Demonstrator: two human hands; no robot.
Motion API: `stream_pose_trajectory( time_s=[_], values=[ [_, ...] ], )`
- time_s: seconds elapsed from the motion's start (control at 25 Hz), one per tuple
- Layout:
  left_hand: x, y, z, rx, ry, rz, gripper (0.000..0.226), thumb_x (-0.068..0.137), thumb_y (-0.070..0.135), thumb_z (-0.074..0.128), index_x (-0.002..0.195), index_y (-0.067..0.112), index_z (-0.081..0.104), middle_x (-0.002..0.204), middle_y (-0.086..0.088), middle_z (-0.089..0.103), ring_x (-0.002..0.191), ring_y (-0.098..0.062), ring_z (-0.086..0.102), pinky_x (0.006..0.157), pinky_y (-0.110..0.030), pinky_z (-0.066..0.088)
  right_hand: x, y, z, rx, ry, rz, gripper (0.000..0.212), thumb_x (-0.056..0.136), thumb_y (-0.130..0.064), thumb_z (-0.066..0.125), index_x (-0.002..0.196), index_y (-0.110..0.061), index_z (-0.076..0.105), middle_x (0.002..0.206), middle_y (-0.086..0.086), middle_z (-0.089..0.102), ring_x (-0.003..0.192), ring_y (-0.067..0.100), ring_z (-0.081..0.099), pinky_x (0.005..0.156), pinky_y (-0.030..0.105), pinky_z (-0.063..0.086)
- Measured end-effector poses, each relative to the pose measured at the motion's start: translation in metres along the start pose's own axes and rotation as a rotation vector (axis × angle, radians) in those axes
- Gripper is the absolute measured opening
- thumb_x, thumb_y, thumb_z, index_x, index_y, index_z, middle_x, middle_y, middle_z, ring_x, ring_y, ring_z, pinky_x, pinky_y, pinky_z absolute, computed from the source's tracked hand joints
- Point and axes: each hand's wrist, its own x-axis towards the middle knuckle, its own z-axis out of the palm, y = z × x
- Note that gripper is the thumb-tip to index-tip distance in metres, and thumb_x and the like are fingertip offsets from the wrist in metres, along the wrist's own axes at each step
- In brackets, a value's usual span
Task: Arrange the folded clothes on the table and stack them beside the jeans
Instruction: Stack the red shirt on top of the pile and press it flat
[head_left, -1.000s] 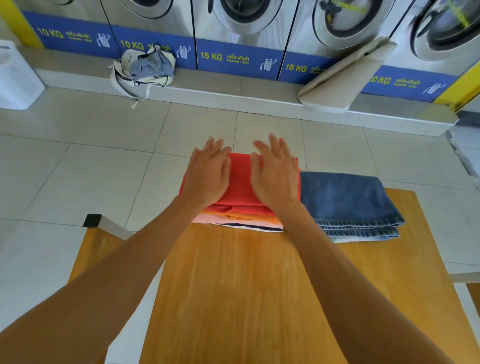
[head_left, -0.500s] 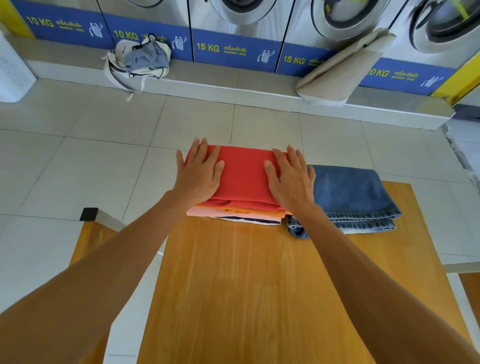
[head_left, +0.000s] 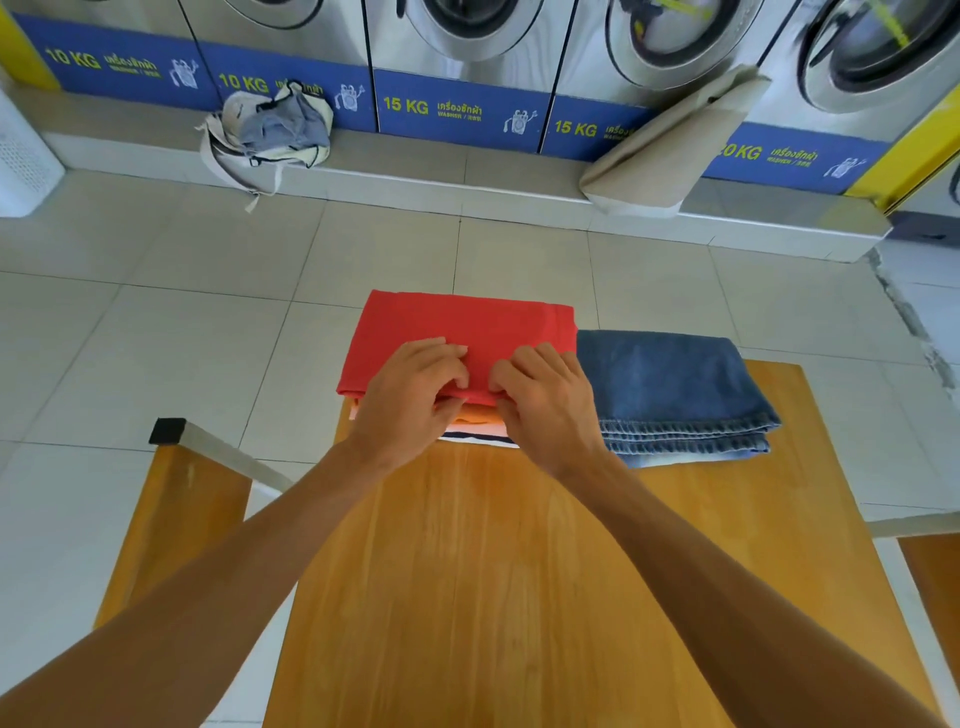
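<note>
A stack of folded clothes sits at the far edge of the wooden table (head_left: 545, 597), with a red garment (head_left: 457, 325) on top and orange, pink and striped layers below. Folded blue jeans (head_left: 670, 387) lie right beside it, touching its right side. My left hand (head_left: 410, 400) and my right hand (head_left: 540, 402) are side by side at the stack's near edge. Both pinch the red garment's front edge, fingers curled on top and thumbs underneath.
A wooden bench (head_left: 171, 525) with a metal frame stands left of the table. Beyond lie tiled floor, a raised step and a row of washing machines (head_left: 467, 47). A bag of laundry (head_left: 270, 130) and a beige folded cloth (head_left: 670, 145) rest on the step.
Both hands were flat on top of the red garment, apart. They have slid back toward me and together, and now pinch its near edge.
</note>
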Motion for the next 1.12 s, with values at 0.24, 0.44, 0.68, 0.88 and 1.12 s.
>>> stream_pose_trajectory(
  time_s=[0.24, 0.44, 0.68, 0.88, 1.12],
  values=[
    [-0.003, 0.002, 0.0, 0.041, 0.023, -0.009, 0.016, 0.079, 0.019, 0.077, 0.089, 0.014, 0.065, 0.115, -0.003, 0.069, 0.116, -0.024, 0.06, 0.098, -0.044, 0.049, 0.0, -0.008, 0.007, -0.018, -0.003, 0.072, 0.006, 0.083, -0.01, 0.062, 0.08, -0.015, 0.059, 0.074, 0.002, 0.054, 0.068, 0.023, 0.048, 0.062, 0.035, 0.038],
    [-0.028, -0.027, -0.006, 0.09, -0.01, -0.044, 0.015, 0.082, 0.029, 0.074, 0.086, 0.018, 0.063, 0.134, -0.003, 0.061, 0.134, -0.024, 0.048, 0.112, -0.053, 0.035, -0.024, 0.017, -0.002, -0.045, -0.095, 0.071, 0.012, 0.079, -0.013, 0.071, 0.087, -0.016, 0.063, 0.079, 0.001, 0.055, 0.072, 0.023, 0.05, 0.063, 0.037, 0.04],
    [-0.035, -0.034, -0.007, 0.053, 0.001, -0.112, 0.011, 0.084, 0.027, 0.072, 0.086, 0.019, 0.065, 0.139, -0.005, 0.057, 0.137, -0.025, 0.044, 0.106, -0.051, 0.044, -0.019, 0.006, -0.001, -0.003, -0.121, 0.098, 0.023, 0.073, 0.004, 0.065, 0.084, -0.015, 0.059, 0.071, 0.001, 0.051, 0.056, 0.02, 0.045, 0.054, 0.03, 0.037],
    [-0.044, -0.039, -0.019, 0.093, -0.007, -0.153, 0.025, 0.087, 0.045, 0.063, 0.082, 0.021, 0.07, 0.143, -0.006, 0.053, 0.137, -0.024, 0.043, 0.107, -0.056, 0.039, -0.02, 0.011, -0.03, -0.015, -0.44, 0.264, 0.026, 0.074, -0.013, 0.065, 0.096, -0.027, 0.066, 0.085, -0.007, 0.059, 0.082, 0.019, 0.053, 0.073, 0.038, 0.046],
    [0.015, -0.011, -0.04, 0.023, 0.244, -0.219, 0.039, 0.103, 0.03, 0.036, 0.101, 0.007, 0.067, 0.131, -0.011, 0.061, 0.129, -0.027, 0.05, 0.11, -0.05, 0.036, 0.045, 0.003, -0.037, 0.149, -0.102, 0.425, 0.028, 0.098, -0.024, 0.047, 0.115, -0.015, 0.068, 0.11, 0.004, 0.07, 0.105, 0.026, 0.06, 0.084, 0.039, 0.049]
  ],
)
